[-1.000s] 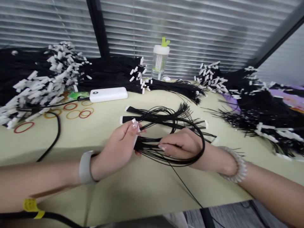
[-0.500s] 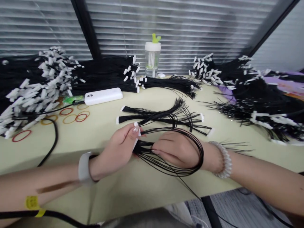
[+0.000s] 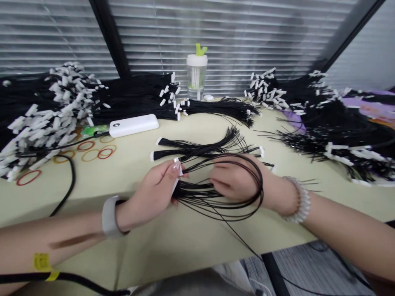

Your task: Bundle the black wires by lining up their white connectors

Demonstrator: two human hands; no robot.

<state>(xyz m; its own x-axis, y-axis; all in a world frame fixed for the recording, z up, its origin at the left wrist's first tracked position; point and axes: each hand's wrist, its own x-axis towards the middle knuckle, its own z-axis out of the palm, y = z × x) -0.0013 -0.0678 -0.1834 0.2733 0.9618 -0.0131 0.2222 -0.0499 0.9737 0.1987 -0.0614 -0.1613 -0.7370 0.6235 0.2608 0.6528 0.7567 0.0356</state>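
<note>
My left hand [image 3: 157,185] is closed on a white connector [image 3: 177,166], thumb pressed on its face. Black wires [image 3: 197,205] run from the connectors there to the right and bend round in a loop. My right hand [image 3: 234,181] is curled inside that loop, its fingers closed round some of the wires; the fingertips are partly hidden. One loose wire trails down toward the table's front edge. Just behind my hands lie black wire bundles [image 3: 191,144] with white connectors at their ends.
Heaps of black wires with white connectors [image 3: 70,94] fill the left, and another heap [image 3: 336,123] the right. A white power bank [image 3: 134,125], coloured rubber bands [image 3: 90,155] and a bottle [image 3: 196,76] stand or lie toward the back. Window blinds [image 3: 240,41] rise behind the table [image 3: 148,255].
My right hand has moved slightly up and to the right, and the wire loop has lifted and narrowed with it. My left hand keeps its grip in nearly the same place.
</note>
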